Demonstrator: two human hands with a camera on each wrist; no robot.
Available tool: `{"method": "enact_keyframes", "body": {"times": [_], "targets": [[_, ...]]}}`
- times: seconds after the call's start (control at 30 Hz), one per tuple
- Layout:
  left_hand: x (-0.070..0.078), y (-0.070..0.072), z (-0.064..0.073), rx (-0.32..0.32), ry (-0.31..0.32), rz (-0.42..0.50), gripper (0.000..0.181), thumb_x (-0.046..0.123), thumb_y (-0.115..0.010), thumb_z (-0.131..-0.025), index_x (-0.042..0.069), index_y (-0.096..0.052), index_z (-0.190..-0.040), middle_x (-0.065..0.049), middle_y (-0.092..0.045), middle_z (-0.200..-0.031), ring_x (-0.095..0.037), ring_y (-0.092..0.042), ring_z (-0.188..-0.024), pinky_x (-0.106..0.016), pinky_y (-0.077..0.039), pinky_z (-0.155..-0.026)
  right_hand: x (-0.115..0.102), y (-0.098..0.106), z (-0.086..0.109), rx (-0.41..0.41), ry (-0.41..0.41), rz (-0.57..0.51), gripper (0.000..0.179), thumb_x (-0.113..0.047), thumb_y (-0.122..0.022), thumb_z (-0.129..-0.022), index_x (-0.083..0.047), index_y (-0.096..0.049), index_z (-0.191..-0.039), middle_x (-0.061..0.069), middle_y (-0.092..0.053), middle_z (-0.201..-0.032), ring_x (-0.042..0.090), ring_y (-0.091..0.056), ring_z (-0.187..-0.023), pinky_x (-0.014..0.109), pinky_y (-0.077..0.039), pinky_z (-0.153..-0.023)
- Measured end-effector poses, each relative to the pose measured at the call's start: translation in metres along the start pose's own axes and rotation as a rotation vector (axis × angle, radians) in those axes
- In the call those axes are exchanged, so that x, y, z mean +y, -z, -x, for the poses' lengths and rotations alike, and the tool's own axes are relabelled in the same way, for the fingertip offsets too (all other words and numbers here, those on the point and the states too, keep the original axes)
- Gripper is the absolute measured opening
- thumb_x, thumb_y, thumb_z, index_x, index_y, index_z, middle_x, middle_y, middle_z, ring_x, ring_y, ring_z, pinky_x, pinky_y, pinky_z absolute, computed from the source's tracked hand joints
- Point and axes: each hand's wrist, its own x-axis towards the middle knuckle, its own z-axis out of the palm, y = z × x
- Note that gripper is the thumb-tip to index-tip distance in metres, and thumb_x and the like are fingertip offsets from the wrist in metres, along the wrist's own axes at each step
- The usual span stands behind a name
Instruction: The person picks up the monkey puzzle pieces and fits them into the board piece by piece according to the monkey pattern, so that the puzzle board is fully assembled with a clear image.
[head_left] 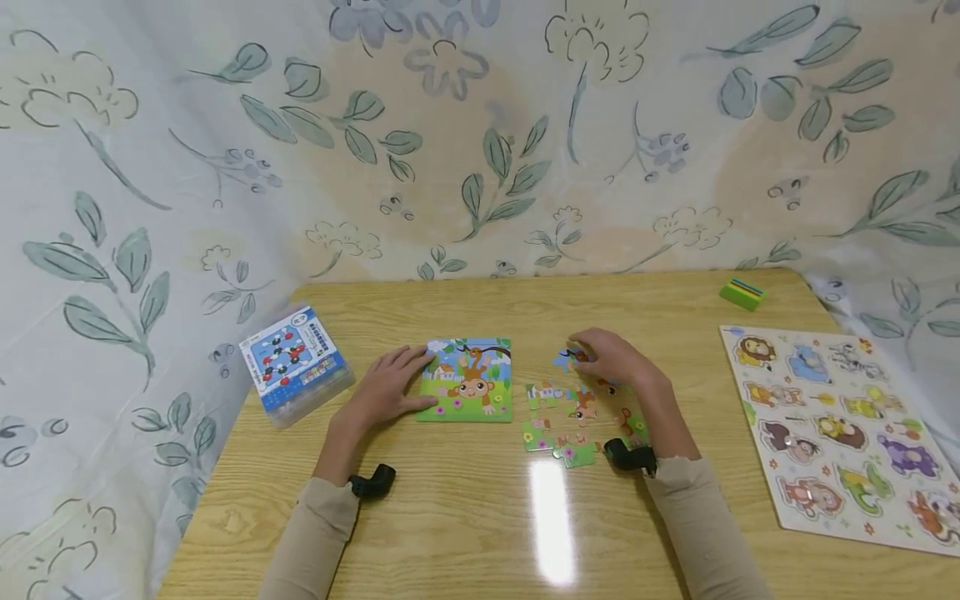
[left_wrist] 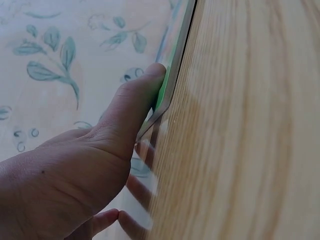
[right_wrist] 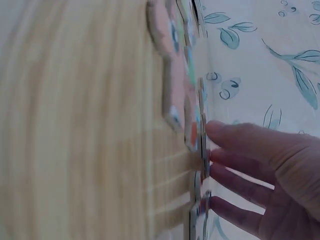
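Observation:
A square monkey picture board [head_left: 465,379] lies flat on the table. My left hand [head_left: 386,385] rests at its left side, the thumb over the lower left corner and the fingers spread toward the upper left corner. In the left wrist view, the thumb [left_wrist: 145,85] lies on the board's green edge. Right of the board, loose jigsaw pieces [head_left: 538,435] with parts of a similar monkey picture lie in a cluster. My right hand [head_left: 611,358] is over the far end of this cluster, fingertips at a blue piece [head_left: 562,360]. The right wrist view shows thumb and fingertips apart, right at the pieces' surface.
A clear box with a molecule-model label [head_left: 296,362] stands at the table's left edge. On the right lies a large animal puzzle board [head_left: 821,400], and behind it a small green block [head_left: 742,293]. A flowered cloth [head_left: 480,167] hangs behind the wooden table [head_left: 465,517].

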Motion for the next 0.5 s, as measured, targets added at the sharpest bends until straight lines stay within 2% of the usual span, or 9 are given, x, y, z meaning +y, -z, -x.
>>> {"method": "enact_keyframes", "body": {"times": [0.13,0.3,0.5], "targets": [[0.0004,-0.0001,0.0005,-0.002,0.002,-0.007,0.08,0.058,-0.063,-0.087,0.019,-0.036,-0.152,-0.006,-0.032,-0.159,-0.037,-0.026,-0.147,-0.06,-0.023,-0.115,-0.0005,-0.004,0.0004,0.019,0.024,0.026,0.038,-0.011,-0.067,-0.091,0.005,-0.06,-0.125,0.025,-0.058,-0.125,0.041,-0.056,-0.114,0.05,-0.05,-0.093],[0.0008,0.0002,0.0006,0.0,-0.001,-0.001,0.08,0.056,-0.064,-0.087,0.019,-0.036,-0.152,-0.007,-0.032,-0.159,-0.037,-0.026,-0.147,-0.062,-0.023,-0.115,-0.0031,-0.0063,0.0004,0.01,-0.017,0.011,0.03,-0.011,-0.066,-0.092,0.003,-0.064,-0.119,0.024,-0.056,-0.12,0.036,-0.059,-0.102,0.044,-0.053,-0.084],[-0.0005,-0.0019,0.0003,-0.002,0.001,-0.008,0.08,0.057,-0.063,-0.087,0.02,-0.035,-0.152,-0.007,-0.031,-0.159,-0.037,-0.026,-0.147,-0.061,-0.022,-0.115,-0.0062,-0.0081,0.0003,0.012,-0.044,0.021,0.029,-0.01,-0.066,-0.092,0.003,-0.065,-0.118,0.023,-0.055,-0.119,0.033,-0.059,-0.099,0.042,-0.053,-0.082]]}}
